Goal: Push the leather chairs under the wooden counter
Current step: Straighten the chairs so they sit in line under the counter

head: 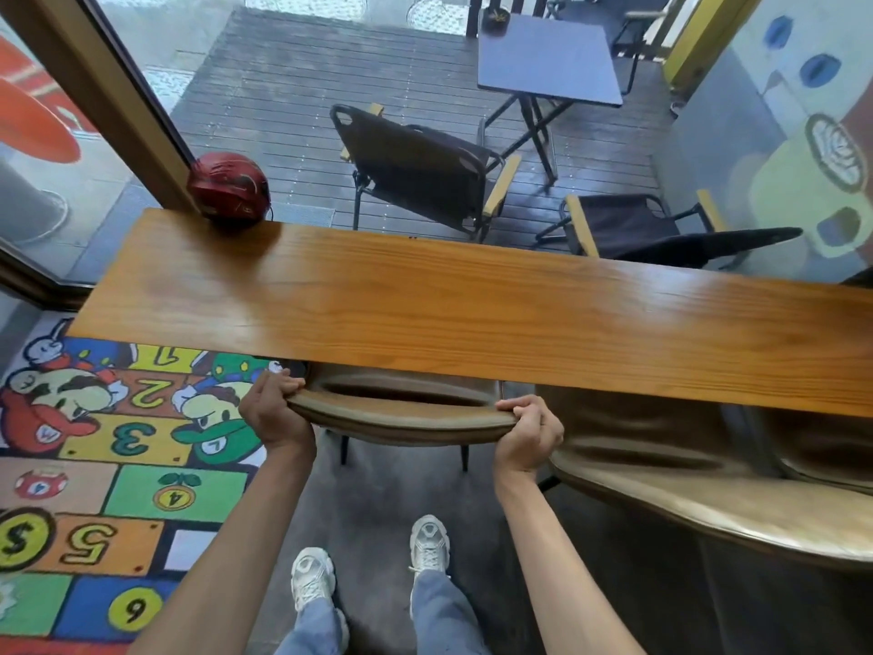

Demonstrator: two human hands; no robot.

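at the far left a painted floor game (pixel 108 470) with numbered squares runs beside the person's feet, and a red helmet (pixel 230 187) sits on the left end of the wooden counter (pixel 425 300). the left hand (pixel 273 411) is closed over the left end of the chair back (pixel 401 420), fingers curled over the top edge and thumb side toward the body. the chair's seat is already mostly hidden beneath the counter's near edge; only the curved backrest and two dark legs (pixel 344 449) show. the backrest's long axis runs left to right, parallel to the counter edge, and the counter lies straight ahead of both hands, so the push looks like it goes directly forward. the right hand (pixel 526 434) grips the right end of the same backrest, fingers wrapped over the rim. both hands sit about level, neither clearly nearer the counter. just to the right, a second leather chair (pixel 699 503) stands partly out, its back well clear of the counter edge, and probably needs pushing next.
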